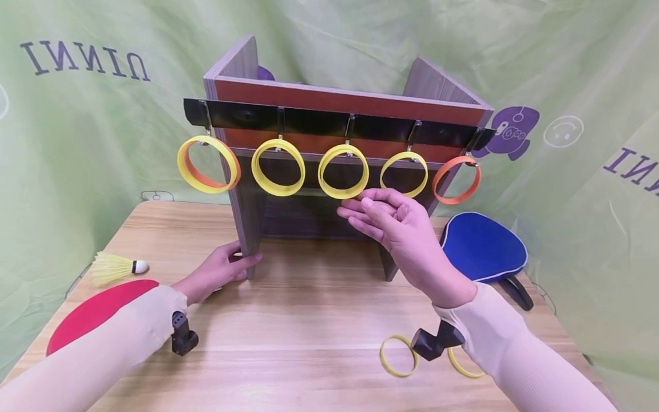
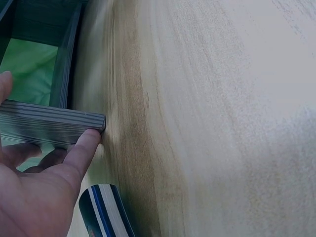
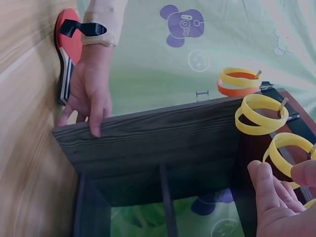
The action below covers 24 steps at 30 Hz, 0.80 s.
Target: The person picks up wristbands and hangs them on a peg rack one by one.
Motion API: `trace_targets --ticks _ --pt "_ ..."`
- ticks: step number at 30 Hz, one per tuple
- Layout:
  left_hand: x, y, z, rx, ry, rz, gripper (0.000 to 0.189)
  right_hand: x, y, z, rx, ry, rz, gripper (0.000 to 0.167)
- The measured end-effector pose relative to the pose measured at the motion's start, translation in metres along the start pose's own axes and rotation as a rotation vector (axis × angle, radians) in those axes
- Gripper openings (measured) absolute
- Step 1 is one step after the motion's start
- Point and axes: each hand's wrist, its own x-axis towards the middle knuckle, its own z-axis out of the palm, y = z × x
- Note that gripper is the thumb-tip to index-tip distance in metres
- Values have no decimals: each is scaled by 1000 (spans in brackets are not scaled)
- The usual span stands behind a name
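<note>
A wood-grain rack stands on the table with a black strip of hooks across its front. My left hand grips the foot of its left side panel, fingers and thumb on either side of the board in the left wrist view. Just under the middle hook's yellow rings is my right hand, its fingers loosely bent and fingertips right at the lower rim. A yellow-and-orange pair hangs far left, beside more yellow rings. Farther right hang a yellow ring and an orange ring.
Two yellow rings lie on the table below my right forearm. To the left are a yellow shuttlecock and a red table tennis paddle, its striped handle near my left hand. A blue paddle case lies right.
</note>
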Motion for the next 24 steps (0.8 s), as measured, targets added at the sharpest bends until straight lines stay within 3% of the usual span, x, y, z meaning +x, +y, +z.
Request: trace_targets --ticks 10,20,24 --pt "1 1 0 -7 3 3 71 -18 16 -21 -163 -119 16 22" --pt "2 0 0 -1 3 -5 71 -45 63 -67 -523 -314 127 22" --pt "1 -1 0 2 3 -10 72 -56 86 -88 -652 -349 155 18"
